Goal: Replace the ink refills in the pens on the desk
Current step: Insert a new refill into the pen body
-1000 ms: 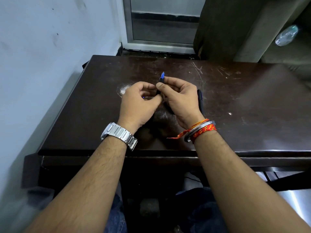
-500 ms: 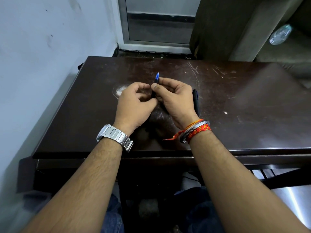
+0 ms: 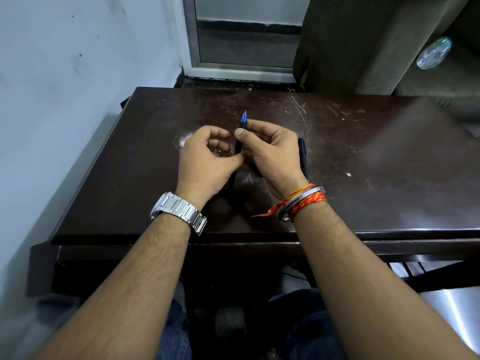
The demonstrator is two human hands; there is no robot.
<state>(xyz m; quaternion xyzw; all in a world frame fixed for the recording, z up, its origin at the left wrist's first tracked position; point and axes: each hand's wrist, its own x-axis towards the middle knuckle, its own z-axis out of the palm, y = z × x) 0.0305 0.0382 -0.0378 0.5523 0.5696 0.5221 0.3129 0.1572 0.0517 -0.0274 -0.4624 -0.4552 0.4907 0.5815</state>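
Observation:
Over the middle of the dark desk (image 3: 376,157) my right hand (image 3: 270,152) pinches a black pen (image 3: 238,149) near its blue tip, which points away from me. My left hand (image 3: 207,162) curls around the same pen lower down, thumb against the barrel. The lower barrel runs under my left palm and is mostly hidden. A small bluish piece (image 3: 216,150) shows inside my curled left fingers; I cannot tell what it is. A second black pen (image 3: 302,157) lies on the desk just right of my right hand.
A white wall (image 3: 65,87) runs along the desk's left side. Behind the desk are a metal door frame (image 3: 192,48) and a dark curtain (image 3: 327,40). A clear plastic bottle (image 3: 432,54) lies at the far right. The desk's front edge (image 3: 389,233) is close to my wrists.
Both hands stay on the pen in the same place. My left fingers have opened slightly around the barrel. The camera has shifted a little.

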